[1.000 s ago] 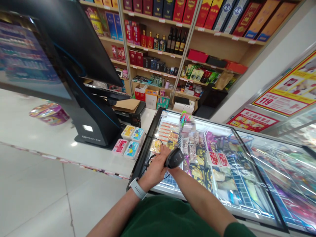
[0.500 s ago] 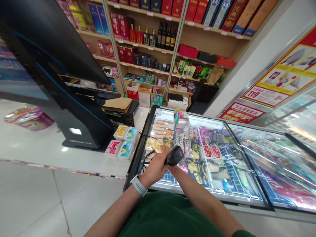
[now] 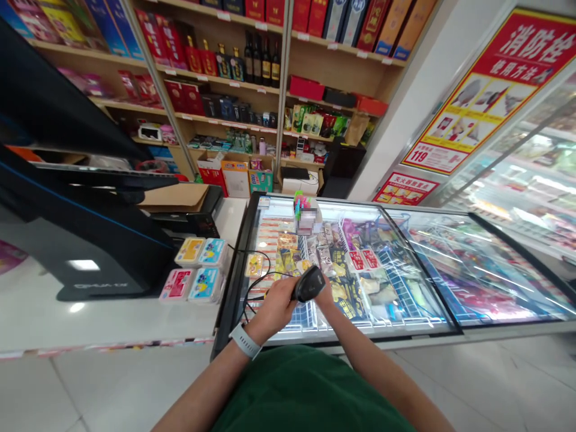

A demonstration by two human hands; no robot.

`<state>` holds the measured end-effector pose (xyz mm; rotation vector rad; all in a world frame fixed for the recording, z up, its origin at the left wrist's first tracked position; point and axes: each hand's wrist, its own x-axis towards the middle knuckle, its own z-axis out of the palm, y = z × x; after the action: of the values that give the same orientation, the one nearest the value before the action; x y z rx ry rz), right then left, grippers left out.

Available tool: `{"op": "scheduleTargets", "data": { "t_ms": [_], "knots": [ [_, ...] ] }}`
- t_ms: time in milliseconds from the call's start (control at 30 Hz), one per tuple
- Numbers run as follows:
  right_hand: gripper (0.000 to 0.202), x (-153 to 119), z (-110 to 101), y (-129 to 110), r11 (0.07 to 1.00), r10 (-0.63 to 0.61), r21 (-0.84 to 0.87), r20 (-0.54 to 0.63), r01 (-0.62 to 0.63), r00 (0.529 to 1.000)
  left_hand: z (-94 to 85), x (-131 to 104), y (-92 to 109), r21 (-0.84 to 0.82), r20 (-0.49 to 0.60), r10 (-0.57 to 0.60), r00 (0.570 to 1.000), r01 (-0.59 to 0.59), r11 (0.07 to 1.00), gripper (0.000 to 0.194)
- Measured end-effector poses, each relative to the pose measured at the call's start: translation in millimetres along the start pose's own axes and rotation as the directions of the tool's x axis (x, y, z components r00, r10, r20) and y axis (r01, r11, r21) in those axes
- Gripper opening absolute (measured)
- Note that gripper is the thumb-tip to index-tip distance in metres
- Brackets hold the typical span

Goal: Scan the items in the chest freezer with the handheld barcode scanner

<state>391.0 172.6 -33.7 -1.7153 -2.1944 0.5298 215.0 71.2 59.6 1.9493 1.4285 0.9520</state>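
With the left hand (image 3: 275, 305) I am clasping a black, rounded plastic handheld scanner (image 3: 309, 284) above a black-framed, glass-topped freezer (image 3: 240, 264). On my feed, the right hand (image 3: 326, 295) is sitting just beside the scanner's head, partly hidden; whether it is gripping anything, I cannot tell.

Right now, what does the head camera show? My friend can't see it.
A person's left hand grips a black handheld scanner, which partly hides the right hand, over a glass-topped freezer holding packets. To the left, bright-lidded tubs sit on a white counter; stocked shelves stand behind.
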Motion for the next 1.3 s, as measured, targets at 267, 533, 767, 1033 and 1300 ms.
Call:
{"op": "scheduleTargets", "data": {
  "t_ms": [267, 533, 767, 1033, 1300],
  "knots": [
    [0.031, -4, 3, 34, 0.98, 0.2, 0.025, -0.012, -0.2, 0.98, 0.6, 3, 5, 0.009, 0.013, -0.005, 1.0, 0.005, 1.0, 0.057],
    [0.03, -3, -1, 39, 0.986, 0.158, 0.063, -0.003, -0.157, 0.988, 1.7, 2, 5, 0.019, 0.019, -0.026, 0.999, 0.026, 0.999, 0.057],
    [0.04, 0, -10, 40, 0.986, 0.157, -0.065, 0.042, -0.154, 0.987, 3.3, 2, 2, 0.02, 0.016, -0.022, 1.0, 0.022, 1.0, 0.059],
    [0.036, 6, -11, 47, 0.972, 0.184, -0.148, -0.017, -0.185, 0.983, 5.2, 3, -6, 0.031, 0.003, -0.034, 0.999, 0.034, 0.999, 0.059],
    [0.036, 6, -16, 54, 0.962, 0.212, -0.166, -0.044, -0.217, 0.976, -0.4, 5, -7, 0.042, -0.029, -0.046, 0.999, 0.047, 0.998, 0.055]
  ]
}}
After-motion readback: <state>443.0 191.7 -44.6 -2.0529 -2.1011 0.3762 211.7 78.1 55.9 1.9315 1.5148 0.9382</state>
